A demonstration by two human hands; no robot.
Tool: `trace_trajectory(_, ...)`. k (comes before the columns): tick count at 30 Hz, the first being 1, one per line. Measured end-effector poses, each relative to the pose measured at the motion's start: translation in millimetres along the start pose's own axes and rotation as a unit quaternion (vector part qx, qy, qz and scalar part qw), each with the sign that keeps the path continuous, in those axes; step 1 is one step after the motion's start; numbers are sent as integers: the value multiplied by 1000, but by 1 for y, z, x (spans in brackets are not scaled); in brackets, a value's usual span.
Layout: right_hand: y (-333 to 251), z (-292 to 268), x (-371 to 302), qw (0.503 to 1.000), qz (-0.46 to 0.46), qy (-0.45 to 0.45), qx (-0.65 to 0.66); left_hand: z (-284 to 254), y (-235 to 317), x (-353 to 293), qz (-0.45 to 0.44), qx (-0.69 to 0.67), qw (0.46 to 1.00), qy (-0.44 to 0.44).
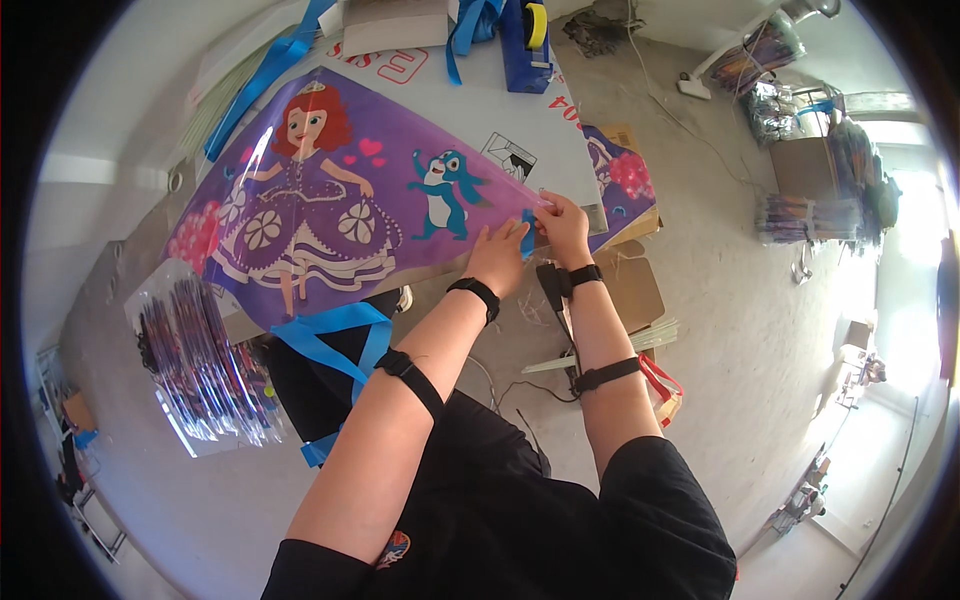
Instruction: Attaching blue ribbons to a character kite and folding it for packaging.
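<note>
A purple kite with a red-haired princess figure and a blue rabbit printed on it lies spread out, its pointed corner toward the right. My right hand pinches that corner between thumb and fingers. Close by on the left, my left hand is closed over the kite's lower edge, fingertips on the purple sheet and thumb hidden. Between the two hands shows a short blue strip, near my left fingertips. Black straps circle both wrists and forearms.
Under the kite is a white printed board. A blue tape dispenser and an open carton stand at its far side. Blue ribbon hangs beside my left arm, near a bundle of shiny packets. Cardboard lies right of my right wrist.
</note>
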State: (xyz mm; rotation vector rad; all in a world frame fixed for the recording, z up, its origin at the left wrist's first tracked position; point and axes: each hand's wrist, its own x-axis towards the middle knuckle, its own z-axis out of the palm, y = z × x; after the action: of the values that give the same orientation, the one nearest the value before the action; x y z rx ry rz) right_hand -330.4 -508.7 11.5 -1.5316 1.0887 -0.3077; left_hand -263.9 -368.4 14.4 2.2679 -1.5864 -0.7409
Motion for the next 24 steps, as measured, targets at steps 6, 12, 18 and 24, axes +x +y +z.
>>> trace_trajectory(6,16,4,9,998,-31,46,-27,-1,1,1,9,13,1000,1)
trace_trajectory(12,28,6,14,994,-39,73,-65,-1,0,0,22,28,999,3)
trace_trajectory(18,36,9,22,985,-40,97,-139,-2,-1,1,23,25,999,5)
trace_trajectory(24,34,12,34,966,-78,95,-226,5,-2,0,20,-16,999,47)
